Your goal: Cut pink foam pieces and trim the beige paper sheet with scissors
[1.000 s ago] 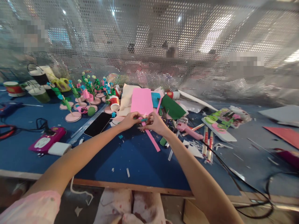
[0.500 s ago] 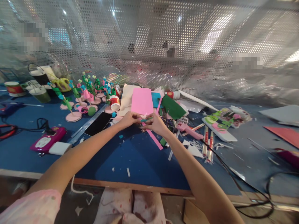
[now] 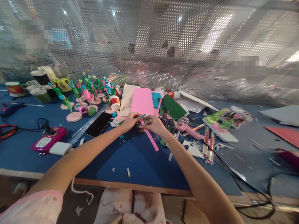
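Observation:
My left hand (image 3: 130, 122) is closed, with a small teal piece of paper (image 3: 143, 116) pinched at its fingertips. Facing it, my right hand (image 3: 154, 125) has its fingers drawn together around the upper end of a narrow pink paper strip (image 3: 151, 140), which slants down over the blue table. The exact grip is partly hidden by the fingers. Just beyond both hands lies a pink paper sheet (image 3: 142, 100) on a cream sheet (image 3: 125, 99). A pink glue gun (image 3: 189, 130) rests to the right of my right hand.
Several paper flowers on round pink bases (image 3: 74, 116) stand at the left, near a black phone (image 3: 98, 125) and a magenta power strip (image 3: 50, 140). Green paper (image 3: 174, 106), glue-stick packs (image 3: 210, 146) and a black cable (image 3: 224, 165) lie rightward. A perforated metal screen (image 3: 149, 40) rises behind.
The teal piece has tilted and risen slightly at my left fingertips. The pink strip's lower end has shifted a little left. Both hands stay in nearly the same place.

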A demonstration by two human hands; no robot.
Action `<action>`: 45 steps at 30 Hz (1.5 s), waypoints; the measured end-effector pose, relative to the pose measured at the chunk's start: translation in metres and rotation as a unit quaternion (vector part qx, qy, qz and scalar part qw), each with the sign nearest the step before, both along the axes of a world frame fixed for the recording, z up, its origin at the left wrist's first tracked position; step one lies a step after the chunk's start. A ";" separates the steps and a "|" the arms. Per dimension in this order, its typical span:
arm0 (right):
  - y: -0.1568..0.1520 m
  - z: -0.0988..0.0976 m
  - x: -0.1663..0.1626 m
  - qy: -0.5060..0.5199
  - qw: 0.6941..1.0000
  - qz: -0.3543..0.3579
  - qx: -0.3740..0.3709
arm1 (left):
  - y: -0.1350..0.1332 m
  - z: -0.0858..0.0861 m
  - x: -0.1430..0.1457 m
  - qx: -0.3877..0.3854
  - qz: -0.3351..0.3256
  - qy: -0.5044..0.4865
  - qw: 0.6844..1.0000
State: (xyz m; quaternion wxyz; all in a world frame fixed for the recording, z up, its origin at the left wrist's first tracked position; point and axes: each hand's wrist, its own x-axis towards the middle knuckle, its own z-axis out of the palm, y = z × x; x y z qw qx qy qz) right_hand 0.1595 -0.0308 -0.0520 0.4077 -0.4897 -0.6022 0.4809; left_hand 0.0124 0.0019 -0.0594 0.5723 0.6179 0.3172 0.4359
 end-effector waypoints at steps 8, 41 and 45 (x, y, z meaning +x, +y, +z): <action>0.000 0.000 -0.002 0.012 1.000 0.008 -0.009 | -0.001 -0.001 0.000 0.038 0.029 0.033 0.998; -0.008 0.008 -0.005 -0.123 0.985 -0.011 0.121 | -0.007 0.001 -0.004 0.175 0.079 0.103 0.976; -0.008 0.008 -0.006 -0.081 0.991 0.095 0.049 | -0.006 0.003 -0.004 0.149 0.090 0.105 0.979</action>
